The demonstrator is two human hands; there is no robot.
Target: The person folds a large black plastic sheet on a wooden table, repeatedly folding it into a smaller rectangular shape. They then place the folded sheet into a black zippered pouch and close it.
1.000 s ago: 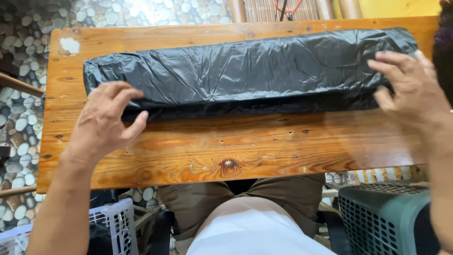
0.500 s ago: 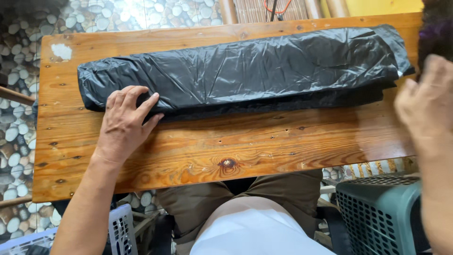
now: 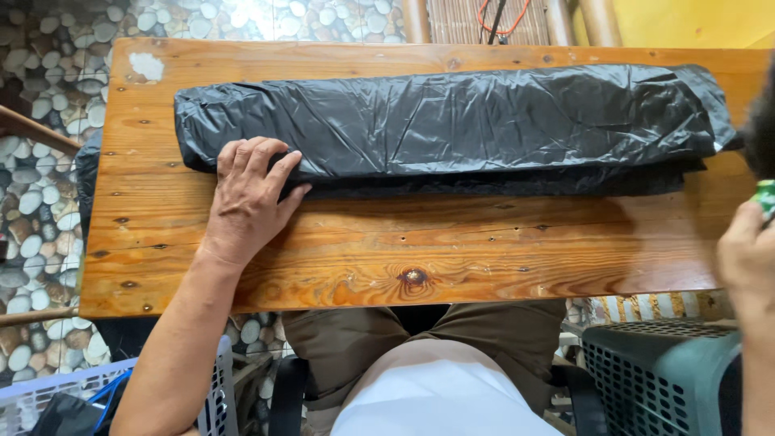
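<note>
Bag [image 3: 452, 121], black, folded into a long strip, lying left to right across far half of table [image 3: 339, 266]; left hand [image 3: 250, 198] nearer, fingers [image 3: 242, 157] flat and spread on its left end, gripping nothing; right hand [image 3: 747, 258] off right end, grip unclear

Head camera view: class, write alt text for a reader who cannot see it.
A long folded black plastic bag lies across a wooden table, the left hand pressing flat on its left end. The right hand is raised at the right edge, off the bag.
</note>
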